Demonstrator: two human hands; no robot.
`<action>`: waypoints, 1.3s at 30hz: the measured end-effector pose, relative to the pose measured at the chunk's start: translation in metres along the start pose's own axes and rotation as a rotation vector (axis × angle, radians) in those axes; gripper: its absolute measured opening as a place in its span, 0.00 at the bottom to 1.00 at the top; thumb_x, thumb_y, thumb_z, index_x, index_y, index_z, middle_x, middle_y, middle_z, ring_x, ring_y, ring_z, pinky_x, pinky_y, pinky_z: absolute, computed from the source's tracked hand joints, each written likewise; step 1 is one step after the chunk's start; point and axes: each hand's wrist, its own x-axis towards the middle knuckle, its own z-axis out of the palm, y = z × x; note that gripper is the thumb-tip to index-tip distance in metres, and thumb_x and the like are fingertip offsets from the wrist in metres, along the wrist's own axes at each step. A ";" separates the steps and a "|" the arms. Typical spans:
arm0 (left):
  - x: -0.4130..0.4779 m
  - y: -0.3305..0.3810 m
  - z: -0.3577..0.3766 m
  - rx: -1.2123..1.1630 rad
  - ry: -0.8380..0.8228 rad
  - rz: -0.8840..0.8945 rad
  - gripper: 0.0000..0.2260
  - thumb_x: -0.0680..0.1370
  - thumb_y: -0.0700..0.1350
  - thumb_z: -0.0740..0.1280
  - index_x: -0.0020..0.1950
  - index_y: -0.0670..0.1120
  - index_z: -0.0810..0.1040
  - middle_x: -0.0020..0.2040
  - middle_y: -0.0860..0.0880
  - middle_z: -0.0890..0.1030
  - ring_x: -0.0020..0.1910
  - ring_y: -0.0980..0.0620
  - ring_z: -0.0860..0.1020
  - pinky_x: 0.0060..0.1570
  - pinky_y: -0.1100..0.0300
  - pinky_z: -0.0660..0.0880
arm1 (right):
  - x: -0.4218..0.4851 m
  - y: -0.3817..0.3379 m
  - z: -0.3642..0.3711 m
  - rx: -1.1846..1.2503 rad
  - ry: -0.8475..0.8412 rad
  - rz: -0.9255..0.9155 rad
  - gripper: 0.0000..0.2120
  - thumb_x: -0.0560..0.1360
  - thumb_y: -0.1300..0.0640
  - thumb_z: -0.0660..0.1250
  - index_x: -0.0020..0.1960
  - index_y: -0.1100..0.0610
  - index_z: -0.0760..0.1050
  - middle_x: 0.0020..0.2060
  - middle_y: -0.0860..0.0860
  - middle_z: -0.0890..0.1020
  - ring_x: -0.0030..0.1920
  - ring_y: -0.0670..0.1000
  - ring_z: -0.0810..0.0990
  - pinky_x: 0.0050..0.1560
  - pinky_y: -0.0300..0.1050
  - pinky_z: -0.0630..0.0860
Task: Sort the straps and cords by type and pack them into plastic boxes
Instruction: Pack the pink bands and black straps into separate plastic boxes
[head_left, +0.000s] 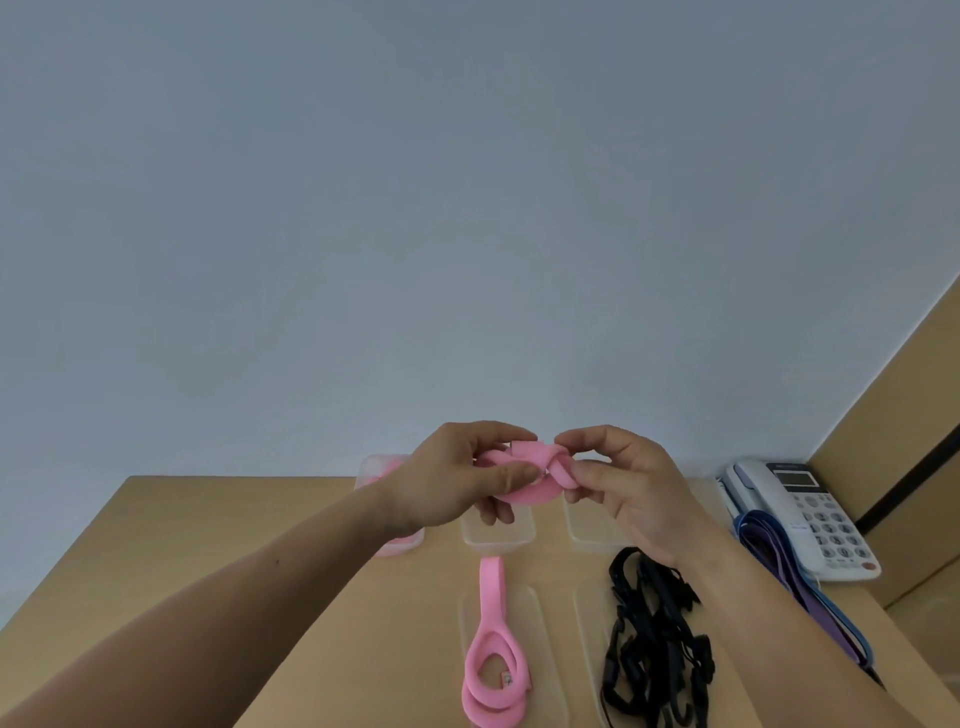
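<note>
Both hands hold one pink strap (530, 470) in the air above the table, coiled into a small bundle. My left hand (457, 480) pinches its left side, my right hand (618, 480) grips the wrapped end on the right. Below them lie three clear plastic boxes: a left box (402, 540) with pink straps inside, a middle box (498, 535) and a right box (587, 530). Nearer to me, a second pink strap (491, 670) lies looped on a clear lid (540, 623). A heap of black cords with clips (654, 644) rests on another lid (589, 629).
Purple and blue straps (789, 566) drape over a white desk telephone (810, 512) at the table's right edge. The wooden table (234, 545) meets a pale blue wall behind. A brown partition (904, 415) rises on the right.
</note>
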 end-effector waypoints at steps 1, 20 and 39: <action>0.000 0.000 0.000 -0.013 -0.007 -0.002 0.12 0.78 0.43 0.71 0.61 0.45 0.80 0.47 0.41 0.84 0.34 0.46 0.81 0.35 0.58 0.77 | 0.000 0.001 0.000 -0.009 -0.008 0.002 0.11 0.66 0.60 0.73 0.48 0.57 0.83 0.42 0.57 0.83 0.36 0.54 0.77 0.41 0.43 0.77; -0.002 -0.012 -0.012 -0.127 -0.037 -0.058 0.12 0.78 0.42 0.70 0.61 0.43 0.79 0.41 0.43 0.82 0.33 0.47 0.78 0.32 0.60 0.74 | 0.003 0.013 0.017 -0.283 0.075 -0.077 0.09 0.73 0.59 0.71 0.53 0.55 0.81 0.37 0.46 0.83 0.35 0.47 0.75 0.41 0.39 0.75; -0.005 -0.076 -0.044 -0.303 -0.075 -0.251 0.12 0.81 0.44 0.65 0.63 0.40 0.74 0.51 0.39 0.83 0.44 0.42 0.84 0.44 0.57 0.80 | 0.018 0.058 0.063 -1.094 0.137 -0.342 0.18 0.68 0.51 0.78 0.56 0.53 0.82 0.44 0.41 0.80 0.41 0.41 0.78 0.43 0.36 0.75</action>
